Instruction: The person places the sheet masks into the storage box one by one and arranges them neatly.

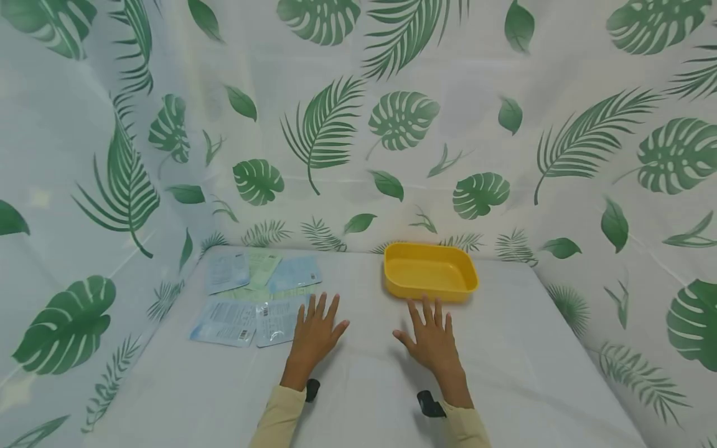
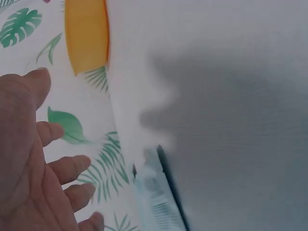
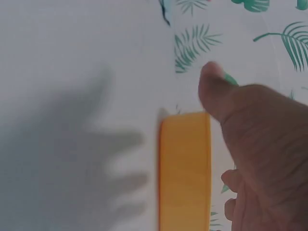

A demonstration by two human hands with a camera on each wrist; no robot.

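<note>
My left hand (image 1: 315, 336) is held over the white table with its fingers spread and nothing in them. Its fingertips overlap the edge of a pale blue flat packet (image 1: 279, 320) in the head view. Several such packets, blue and light green, lie together at the left, among them a green packet (image 1: 262, 269) and another blue packet (image 1: 228, 320). My right hand (image 1: 434, 342), also empty with fingers apart, is just in front of a yellow tray (image 1: 431, 294). In the right wrist view, the tray's side wall (image 3: 185, 168) stands beyond the thumb.
A white cloth covers the table (image 1: 358, 398). Behind it and at both sides hangs a white curtain (image 1: 347, 205) printed with green leaves. A black wrist strap device (image 1: 430, 404) sits at the right wrist, another (image 1: 312, 390) at the left.
</note>
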